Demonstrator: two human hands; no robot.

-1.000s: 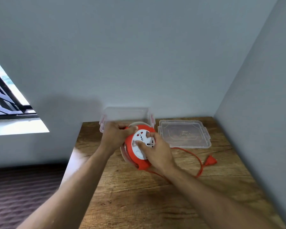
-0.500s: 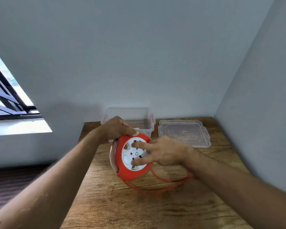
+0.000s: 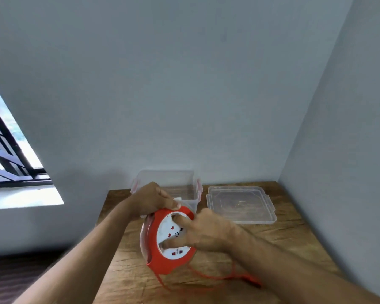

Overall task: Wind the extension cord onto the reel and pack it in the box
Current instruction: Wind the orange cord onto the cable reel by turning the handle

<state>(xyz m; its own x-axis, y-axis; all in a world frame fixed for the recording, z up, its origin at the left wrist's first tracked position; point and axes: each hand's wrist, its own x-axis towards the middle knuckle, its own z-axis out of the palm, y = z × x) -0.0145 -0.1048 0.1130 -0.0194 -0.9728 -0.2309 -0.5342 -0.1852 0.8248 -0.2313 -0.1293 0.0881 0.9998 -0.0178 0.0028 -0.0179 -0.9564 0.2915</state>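
Reel (image 3: pixel 162 240), red rim with white socket face, held up on edge above the middle of the desk (image 3: pixel 290 244), face turned toward the camera and slightly right. Clear flange visible at its left side, with red cord wound in the groove behind the rim. Red-marked socket holes on the white face, plus a small dark ring near the hub; no brand name or readable writing, picture too blurred for any fine print.

Left hand (image 3: pixel 150 199) clamped over the top of the rim, thumb pressed on the red edge, fingers wrapped behind. Right hand (image 3: pixel 208 232) closed against the white face from the right, fingers (image 3: pixel 180 219) hooked into its recesses.

Cord (image 3: pixel 206 276), thin and red, trailing from the bottom of the reel down onto the desk and looping right, under the right forearm, toward the near right part of the desk. Red plug (image 3: pixel 251 280) lying there at the end of the loop, motion-smeared.

Box (image 3: pixel 184 183), clear plastic with red side clips, standing open at the back edge of the desk against the wall, just behind the left hand. Lid (image 3: pixel 239 204), clear, lying flat just to the right of the box near the back right corner; no label legible on either.

Window (image 3: pixel 9 154) with dark bars at far left.
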